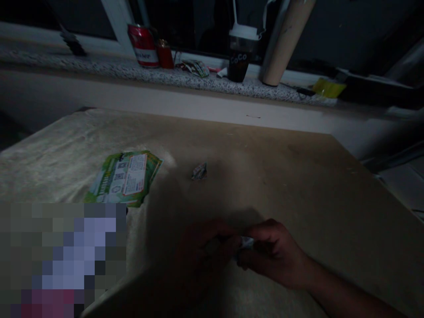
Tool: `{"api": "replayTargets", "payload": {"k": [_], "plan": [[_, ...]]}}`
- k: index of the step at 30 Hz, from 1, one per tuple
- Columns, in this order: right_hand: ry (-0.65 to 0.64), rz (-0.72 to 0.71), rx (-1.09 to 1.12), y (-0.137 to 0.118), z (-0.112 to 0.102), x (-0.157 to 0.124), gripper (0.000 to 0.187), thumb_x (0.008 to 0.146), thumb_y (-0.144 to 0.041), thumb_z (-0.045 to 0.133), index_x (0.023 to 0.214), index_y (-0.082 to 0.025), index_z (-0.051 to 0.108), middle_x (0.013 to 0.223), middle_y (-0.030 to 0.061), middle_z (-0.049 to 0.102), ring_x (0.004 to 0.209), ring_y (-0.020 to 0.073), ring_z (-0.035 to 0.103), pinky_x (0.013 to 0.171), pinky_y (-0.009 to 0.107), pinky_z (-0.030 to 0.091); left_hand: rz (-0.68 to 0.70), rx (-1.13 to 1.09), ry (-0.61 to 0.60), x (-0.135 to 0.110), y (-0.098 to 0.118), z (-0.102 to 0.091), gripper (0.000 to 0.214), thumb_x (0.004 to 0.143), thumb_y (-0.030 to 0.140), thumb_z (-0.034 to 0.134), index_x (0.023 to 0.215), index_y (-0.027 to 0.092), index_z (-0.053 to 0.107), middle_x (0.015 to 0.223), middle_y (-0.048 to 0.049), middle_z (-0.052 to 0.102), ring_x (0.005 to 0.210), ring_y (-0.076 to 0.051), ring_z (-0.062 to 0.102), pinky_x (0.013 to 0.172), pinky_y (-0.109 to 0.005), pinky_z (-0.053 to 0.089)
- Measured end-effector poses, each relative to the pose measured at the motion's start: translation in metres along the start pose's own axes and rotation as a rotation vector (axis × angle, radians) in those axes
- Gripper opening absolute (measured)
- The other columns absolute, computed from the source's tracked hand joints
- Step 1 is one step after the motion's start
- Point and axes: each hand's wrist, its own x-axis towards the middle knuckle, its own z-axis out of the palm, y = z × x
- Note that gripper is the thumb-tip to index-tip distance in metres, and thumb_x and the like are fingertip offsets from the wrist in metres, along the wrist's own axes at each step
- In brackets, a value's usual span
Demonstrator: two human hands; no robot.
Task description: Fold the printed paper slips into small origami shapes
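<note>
Low over the table, my left hand (210, 245) and my right hand (278, 249) meet at a small pale folded piece (247, 242), pinched between their fingertips. Most of that piece is covered by the fingers, and its material is hard to make out. My left hand lies in deep shadow, its fingers curled. Farther out on the table rests a small folded printed wrapper (199, 171), apart from both hands. To its left, several green printed packets (127, 179) lie flat in a stack.
The brown table (298, 185) has a pale wrinkled cover (59, 150) at left. Behind it, a speckled windowsill (109, 64) bears a red can (143, 46), an orange-red lighter-like object (164, 55), a lidded drink cup (241, 55) and a cardboard tube (288, 42). Pixelation hides the lower left.
</note>
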Motion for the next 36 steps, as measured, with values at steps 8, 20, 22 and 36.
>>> {"api": "replayTargets", "payload": {"k": [8,20,22,36], "plan": [[-0.145,0.021,0.074,-0.002,-0.001,0.001,0.021,0.092,-0.018,0.067,0.072,-0.013,0.072,0.056,-0.0006,0.065,0.048,0.0072,0.057,0.048,0.016,0.045,0.039,0.106,-0.14,-0.004,-0.003,-0.003,0.036,0.098,0.038,0.058,0.07,0.019,0.07,0.061,0.0002,0.064,0.057,-0.014,0.056,0.054,-0.024,0.039],[-0.282,0.027,0.067,-0.015,0.0,-0.001,0.037,0.1,-0.033,0.059,0.068,-0.016,0.069,0.054,0.0011,0.065,0.048,0.0108,0.06,0.047,0.02,0.049,-0.297,-0.415,-0.38,0.003,0.0,-0.001,0.057,0.09,0.067,0.063,0.064,0.016,0.065,0.054,0.0028,0.046,0.051,-0.011,0.037,0.048,-0.023,0.027],[-0.27,-0.017,0.049,-0.016,0.0,-0.001,0.035,0.1,-0.032,0.06,0.071,-0.016,0.072,0.055,0.0017,0.067,0.05,0.0119,0.062,0.048,0.021,0.05,-0.329,-0.512,-0.399,0.004,-0.003,0.0,0.058,0.086,0.069,0.068,0.063,0.016,0.064,0.053,0.0033,0.044,0.051,-0.011,0.036,0.047,-0.023,0.026],[-0.119,0.087,0.209,0.007,-0.005,-0.004,0.041,0.099,-0.046,0.065,0.072,-0.016,0.064,0.052,-0.0017,0.061,0.044,0.007,0.052,0.044,0.018,0.041,-0.106,-0.309,-0.379,0.006,0.009,-0.009,0.054,0.098,0.06,0.057,0.069,0.018,0.073,0.055,0.0033,0.047,0.051,-0.011,0.033,0.048,-0.025,0.024]]}}
